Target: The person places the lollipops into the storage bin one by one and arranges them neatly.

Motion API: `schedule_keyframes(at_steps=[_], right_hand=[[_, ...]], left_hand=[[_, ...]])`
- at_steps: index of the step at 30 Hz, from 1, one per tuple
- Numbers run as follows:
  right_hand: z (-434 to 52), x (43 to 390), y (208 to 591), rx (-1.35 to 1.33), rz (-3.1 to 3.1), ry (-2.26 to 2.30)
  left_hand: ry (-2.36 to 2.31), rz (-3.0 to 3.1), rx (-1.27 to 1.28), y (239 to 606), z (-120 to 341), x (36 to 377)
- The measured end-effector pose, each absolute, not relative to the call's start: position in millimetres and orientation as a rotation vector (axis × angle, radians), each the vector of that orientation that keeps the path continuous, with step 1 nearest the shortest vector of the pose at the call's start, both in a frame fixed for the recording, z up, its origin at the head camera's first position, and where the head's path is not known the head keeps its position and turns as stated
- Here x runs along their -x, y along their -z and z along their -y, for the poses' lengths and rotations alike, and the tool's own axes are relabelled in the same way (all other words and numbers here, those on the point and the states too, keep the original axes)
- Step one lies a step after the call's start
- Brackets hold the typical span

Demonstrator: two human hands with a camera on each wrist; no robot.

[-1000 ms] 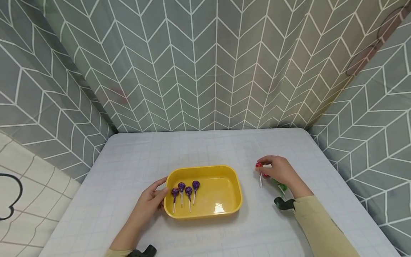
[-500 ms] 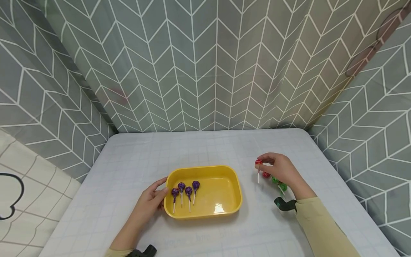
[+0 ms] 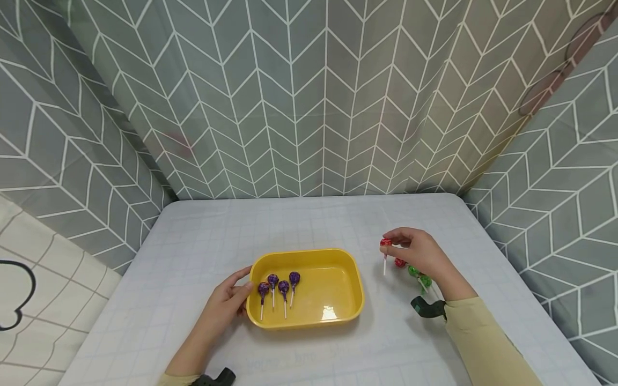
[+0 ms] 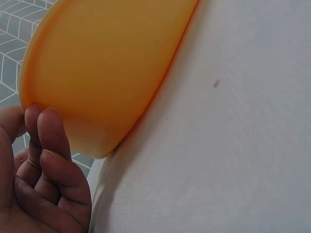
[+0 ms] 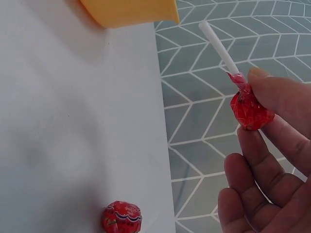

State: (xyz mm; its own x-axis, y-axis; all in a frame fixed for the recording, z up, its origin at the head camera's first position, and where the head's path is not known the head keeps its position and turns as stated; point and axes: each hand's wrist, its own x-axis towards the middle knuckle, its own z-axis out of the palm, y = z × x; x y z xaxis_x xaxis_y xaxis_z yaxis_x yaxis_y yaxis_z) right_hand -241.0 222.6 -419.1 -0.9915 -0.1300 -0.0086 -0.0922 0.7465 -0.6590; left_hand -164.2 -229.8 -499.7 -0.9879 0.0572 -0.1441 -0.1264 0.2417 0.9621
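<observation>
Now the right hand (image 3: 419, 251) pinches a red lollipop (image 3: 385, 243) by its wrapped head between thumb and fingertips (image 5: 260, 75), lifted off the table (image 3: 309, 225), stick hanging down in the head view. Just below it, a second red lollipop (image 3: 399, 262) lies on the table, with two green ones (image 3: 420, 276) nearer, beside the wrist. To do this well, I judge the pinch should stay on the head, stick kept free, and the lollipop carried left over the tray's right rim before letting go, landing in the bare right half away from the others. The forearm lies along the right side, wrist slightly raised, palm turned left. At the left, the left hand (image 3: 227, 300) rests with relaxed fingers against the near left corner of the yellow tray (image 3: 354, 292), steadying it. Four purple lollipops (image 3: 278, 284) lie in the tray's left half.
</observation>
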Motion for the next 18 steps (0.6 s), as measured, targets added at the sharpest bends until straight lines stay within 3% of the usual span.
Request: schedule_keyframes(at_steps=[18], right_hand=[[-210.6, 238.7, 409.6, 0.252, -2.851, 1.108]], left_hand=[[-1.842, -2.364, 0.073, 499.6, 229.7, 163.4]])
